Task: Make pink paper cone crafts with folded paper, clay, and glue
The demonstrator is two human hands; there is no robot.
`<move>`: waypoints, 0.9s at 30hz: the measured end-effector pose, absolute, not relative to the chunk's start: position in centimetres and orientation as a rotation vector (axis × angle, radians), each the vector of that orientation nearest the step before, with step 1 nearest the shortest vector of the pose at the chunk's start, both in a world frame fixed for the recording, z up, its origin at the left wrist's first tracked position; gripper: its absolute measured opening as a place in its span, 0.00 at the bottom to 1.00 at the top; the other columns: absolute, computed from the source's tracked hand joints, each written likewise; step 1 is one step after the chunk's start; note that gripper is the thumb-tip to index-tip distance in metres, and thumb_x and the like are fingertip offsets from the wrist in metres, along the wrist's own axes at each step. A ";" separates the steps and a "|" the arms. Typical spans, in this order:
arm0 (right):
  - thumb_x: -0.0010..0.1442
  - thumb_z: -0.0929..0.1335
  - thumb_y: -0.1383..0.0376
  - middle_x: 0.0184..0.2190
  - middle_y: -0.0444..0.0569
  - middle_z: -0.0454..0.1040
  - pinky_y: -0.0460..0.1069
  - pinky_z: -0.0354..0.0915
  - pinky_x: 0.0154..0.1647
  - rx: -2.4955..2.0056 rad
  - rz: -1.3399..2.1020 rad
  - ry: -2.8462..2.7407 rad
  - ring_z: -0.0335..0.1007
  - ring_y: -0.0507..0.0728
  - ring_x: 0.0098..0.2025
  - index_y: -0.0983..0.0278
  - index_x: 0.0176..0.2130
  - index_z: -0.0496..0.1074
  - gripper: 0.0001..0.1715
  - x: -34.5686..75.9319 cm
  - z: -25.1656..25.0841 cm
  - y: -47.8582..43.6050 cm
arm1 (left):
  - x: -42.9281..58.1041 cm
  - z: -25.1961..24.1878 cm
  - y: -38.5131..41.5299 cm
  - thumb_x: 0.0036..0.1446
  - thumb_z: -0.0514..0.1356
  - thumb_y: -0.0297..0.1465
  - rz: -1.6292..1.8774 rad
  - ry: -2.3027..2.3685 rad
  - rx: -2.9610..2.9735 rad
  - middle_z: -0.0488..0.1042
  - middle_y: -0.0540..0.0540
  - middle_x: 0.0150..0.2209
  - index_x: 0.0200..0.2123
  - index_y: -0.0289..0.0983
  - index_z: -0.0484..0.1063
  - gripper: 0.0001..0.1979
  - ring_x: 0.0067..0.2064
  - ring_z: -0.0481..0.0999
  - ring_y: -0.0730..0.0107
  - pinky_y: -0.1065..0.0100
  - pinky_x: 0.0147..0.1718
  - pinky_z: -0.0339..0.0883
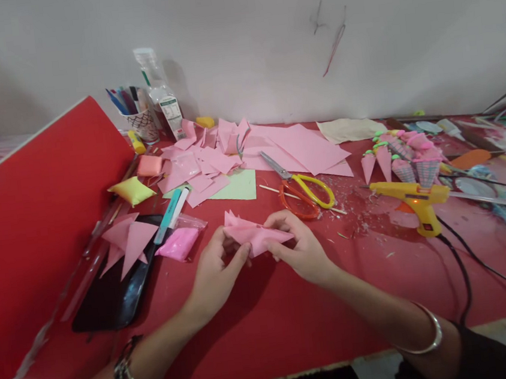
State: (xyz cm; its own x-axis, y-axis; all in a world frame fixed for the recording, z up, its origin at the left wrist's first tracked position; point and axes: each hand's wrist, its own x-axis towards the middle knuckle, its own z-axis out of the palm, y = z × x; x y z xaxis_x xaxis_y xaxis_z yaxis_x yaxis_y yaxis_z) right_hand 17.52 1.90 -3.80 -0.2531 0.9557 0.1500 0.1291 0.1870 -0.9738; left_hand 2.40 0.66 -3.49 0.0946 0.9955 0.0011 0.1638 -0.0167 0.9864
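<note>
Between both hands, just above the red table [250, 334], is a pink piece of paper [255, 234], partly folded with pointed ends. My left hand [224, 262] pinches its left side, thumb in front and fingers behind. On the other side my right hand [299, 245] grips the paper the same way, its thumb near the middle. The fingertips behind the sheet are hidden. Close beyond the hands lie scissors [300, 187] with one orange and one yellow handle, across a thin white stick [267, 188]. A bright pink packet [180, 243] rests left of my left hand.
A yellow glue gun [410, 197] with black cables stands at right, before several small paper cones [425, 156]. Pink paper scraps [205, 164] pile up at the back, near a glass bottle [164, 99] and pen cup [142, 126]. Pink triangles [136, 244] lie on a black phone [111, 301].
</note>
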 end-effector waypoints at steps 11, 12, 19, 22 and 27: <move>0.52 0.62 0.68 0.22 0.38 0.63 0.42 0.58 0.21 -1.021 1.297 -1.537 0.59 0.44 0.20 0.63 0.32 0.59 0.04 17.2 -4.0 1.8 | 2.5 -3.9 0.8 0.44 0.57 0.31 1.116 1.187 1.245 0.70 0.47 0.35 0.47 0.36 0.58 0.24 0.36 0.70 0.70 0.69 0.35 0.64; 0.51 0.62 0.68 0.22 0.38 0.63 0.42 0.58 0.21 -1.013 1.291 -1.548 0.59 0.45 0.20 0.63 0.32 0.59 0.04 17.2 -4.0 1.8 | 2.4 -3.9 0.8 0.45 0.57 0.32 1.073 1.180 1.275 0.71 0.46 0.34 0.43 0.35 0.62 0.19 0.36 0.70 0.69 0.69 0.35 0.64; 0.51 0.64 0.68 0.23 0.39 0.65 0.42 0.59 0.24 -1.000 1.291 -1.642 0.62 0.46 0.24 0.63 0.35 0.59 0.09 17.3 -4.1 1.8 | 2.3 -3.9 0.7 0.48 0.50 0.38 0.918 1.332 1.480 0.63 0.51 0.19 0.20 0.35 0.61 0.13 0.23 0.62 0.73 0.73 0.21 0.57; 0.51 0.64 0.67 0.20 0.38 0.64 0.41 0.59 0.22 -1.030 1.370 -1.667 0.62 0.45 0.21 0.64 0.36 0.59 0.10 17.3 -4.0 1.7 | 2.3 -4.2 0.6 0.49 0.48 0.40 0.883 1.350 1.515 0.57 0.54 0.15 0.16 0.37 0.56 0.16 0.19 0.57 0.77 0.74 0.16 0.50; 0.54 0.61 0.63 0.15 0.36 0.64 0.39 0.54 0.14 -1.056 1.596 -1.674 0.58 0.44 0.14 0.64 0.31 0.58 0.05 17.3 -3.9 1.7 | 2.3 -4.3 0.5 0.53 0.46 0.40 0.791 1.256 1.566 0.56 0.55 0.13 0.16 0.37 0.55 0.18 0.16 0.56 0.78 0.75 0.14 0.47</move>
